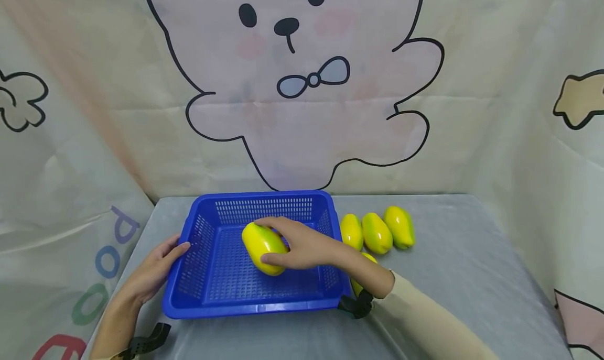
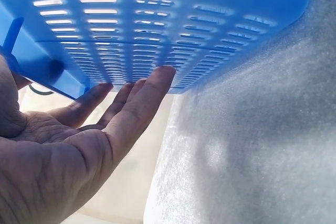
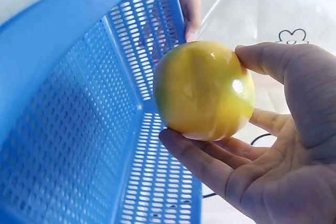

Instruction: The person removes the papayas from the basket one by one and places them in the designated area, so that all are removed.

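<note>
My right hand (image 1: 304, 244) holds a glossy yellow-green oblong fruit (image 1: 258, 244), mango- or papaya-like, over the inside of a blue plastic basket (image 1: 255, 308). In the right wrist view, the thumb lies on one side of the fruit (image 3: 202, 95) and the fingers on the other. My left hand (image 1: 148, 273) grips the basket's left side, thumb over the rim. From the left wrist view, its fingers (image 2: 139, 100) reach along the outside of the slotted wall (image 2: 152, 30).
Three similar fruits, a left one (image 1: 351, 231), a middle one (image 1: 377, 234) and a right one (image 1: 399, 227), lie right of the basket on the grey-covered table (image 1: 453, 265). Another fruit (image 1: 370, 257) is partly hidden behind my right forearm. A printed curtain (image 1: 358, 124) hangs behind.
</note>
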### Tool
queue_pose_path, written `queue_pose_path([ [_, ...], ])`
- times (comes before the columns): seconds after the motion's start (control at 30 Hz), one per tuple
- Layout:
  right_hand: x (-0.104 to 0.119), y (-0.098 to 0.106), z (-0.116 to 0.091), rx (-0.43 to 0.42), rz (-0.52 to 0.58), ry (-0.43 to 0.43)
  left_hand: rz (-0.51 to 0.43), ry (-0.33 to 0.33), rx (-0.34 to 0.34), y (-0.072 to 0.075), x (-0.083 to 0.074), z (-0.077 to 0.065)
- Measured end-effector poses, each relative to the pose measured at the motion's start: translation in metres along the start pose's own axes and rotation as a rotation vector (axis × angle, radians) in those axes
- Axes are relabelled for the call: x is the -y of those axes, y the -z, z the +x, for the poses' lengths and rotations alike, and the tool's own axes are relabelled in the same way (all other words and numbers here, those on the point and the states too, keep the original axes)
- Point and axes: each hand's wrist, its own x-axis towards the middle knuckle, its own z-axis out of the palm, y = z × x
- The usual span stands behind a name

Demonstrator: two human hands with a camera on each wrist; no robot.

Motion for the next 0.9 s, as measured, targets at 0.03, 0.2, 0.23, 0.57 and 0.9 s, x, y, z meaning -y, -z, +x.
queue_pose_path([
  [0.03,0.001,0.002,-0.003,-0.008,-0.009,-0.005,0.0,-0.001,-0.001,0.001,0.0,0.0],
  [0.2,0.004,0.009,-0.015,-0.046,-0.025,-0.024,0.009,0.025,-0.023,0.003,-0.001,-0.001],
  [0.23,0.004,0.009,-0.017,-0.054,-0.022,-0.029,0.013,0.03,-0.029,0.004,-0.001,-0.001],
  [0.57,-0.004,0.01,-0.044,-0.181,0.103,-0.07,0.014,-0.004,-0.016,0.007,-0.006,0.003],
  [0.9,-0.023,0.016,-0.075,-0.255,0.23,-0.101,0.026,0.045,-0.006,0.003,-0.003,0.005],
])
